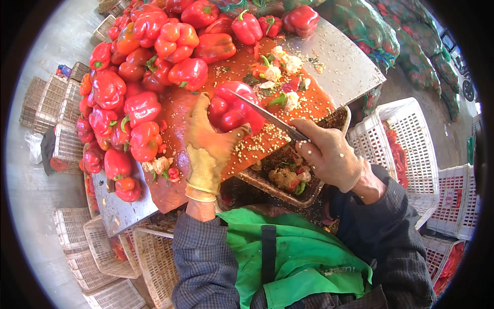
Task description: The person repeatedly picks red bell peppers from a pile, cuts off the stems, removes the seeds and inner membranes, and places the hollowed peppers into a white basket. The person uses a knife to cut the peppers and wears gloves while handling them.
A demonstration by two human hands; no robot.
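My gloved left hand (210,135) grips a large red bell pepper (235,108) against an orange cutting board (173,127), thumb and fingers around its near and left sides. In my gloved right hand (328,152) is a knife (270,117), its blade pointing up and left across the pepper's right side. Whether the edge has cut into the flesh cannot be told. Pale seeds and several cut-out cores with green stems (285,100) are scattered on the board to the right. Another pair of cores (158,166) lies left of my left wrist.
Whole red peppers (110,90) are heaped on the metal table (347,65) at left and back. A basin of scraps (289,177) sits below the board's near edge. White plastic crates (417,135) stand at right, stained ones (154,262) at lower left. Filled green net sacks (362,27) lie behind.
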